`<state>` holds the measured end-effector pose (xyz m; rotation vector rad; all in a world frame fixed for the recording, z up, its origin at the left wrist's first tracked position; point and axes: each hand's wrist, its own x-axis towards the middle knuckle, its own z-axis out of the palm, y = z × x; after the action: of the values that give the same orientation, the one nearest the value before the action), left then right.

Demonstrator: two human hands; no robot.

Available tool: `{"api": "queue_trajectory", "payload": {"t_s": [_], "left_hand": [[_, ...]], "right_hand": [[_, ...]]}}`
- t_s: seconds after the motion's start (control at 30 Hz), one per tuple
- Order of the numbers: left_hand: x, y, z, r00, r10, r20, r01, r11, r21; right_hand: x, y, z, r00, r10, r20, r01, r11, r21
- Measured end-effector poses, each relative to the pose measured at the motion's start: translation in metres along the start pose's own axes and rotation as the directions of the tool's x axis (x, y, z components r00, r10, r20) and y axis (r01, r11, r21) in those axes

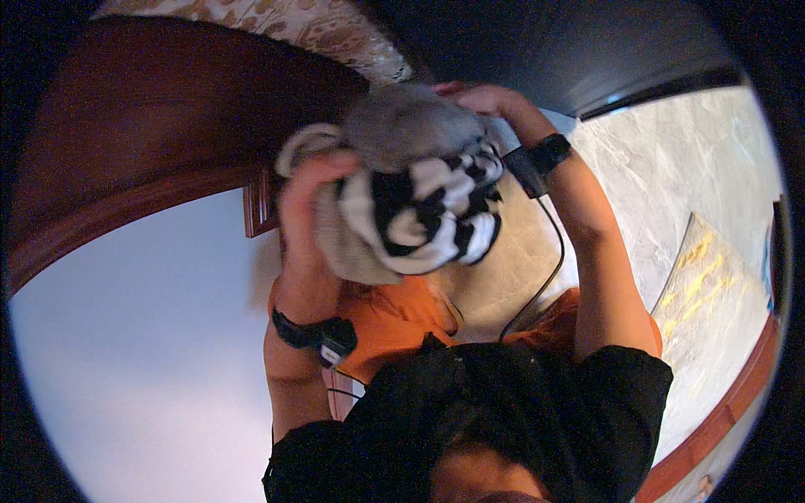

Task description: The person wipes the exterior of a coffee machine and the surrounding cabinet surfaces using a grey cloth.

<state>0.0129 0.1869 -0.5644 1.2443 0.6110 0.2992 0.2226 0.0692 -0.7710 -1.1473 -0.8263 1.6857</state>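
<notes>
A bundle of cloth hangs in front of me at the upper middle: a black-and-white patterned fabric (434,214) with grey fabric (409,122) above it and beige fabric (358,258) at its lower left. My left hand (317,182), blurred, is closed around the left side of the bundle. At the top right of the bundle lies my right hand (471,99), its fingers partly hidden behind the grey fabric; its hold is unclear. A black band is on each wrist, and a cable runs down from a black device (527,171) by the right wrist.
Dark reddish-brown wood (157,107) fills the upper left, with patterned fabric (314,31) along the top. A dark panel (534,50) stands at the upper right. Below lies a pale marbled floor (635,170) with a grey-and-yellow mat or tile (704,270). A pale blue surface (138,327) is at left.
</notes>
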Motion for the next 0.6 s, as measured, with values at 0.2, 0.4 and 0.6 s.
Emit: {"api": "queue_trajectory", "payload": {"t_s": [0.2, 0.4, 0.6], "left_hand": [[-0.010, 0.023, -0.032, 0.853, 0.521, -0.030, -0.331, 0.585, 0.740], [-0.039, 0.002, -0.035, 0.849, 0.527, 0.017, -0.253, 0.379, 0.890], [-0.028, 0.019, -0.046, 0.826, 0.563, 0.037, -0.295, 0.375, 0.879]], "right_hand": [[-0.087, -0.002, -0.001, 0.921, -0.216, -0.323, 0.288, 0.937, 0.195], [-0.108, 0.027, 0.009, 0.923, -0.198, -0.331, 0.262, 0.951, 0.163], [-0.097, 0.085, 0.012, 0.823, 0.064, -0.565, 0.055, 0.980, 0.191]]}}
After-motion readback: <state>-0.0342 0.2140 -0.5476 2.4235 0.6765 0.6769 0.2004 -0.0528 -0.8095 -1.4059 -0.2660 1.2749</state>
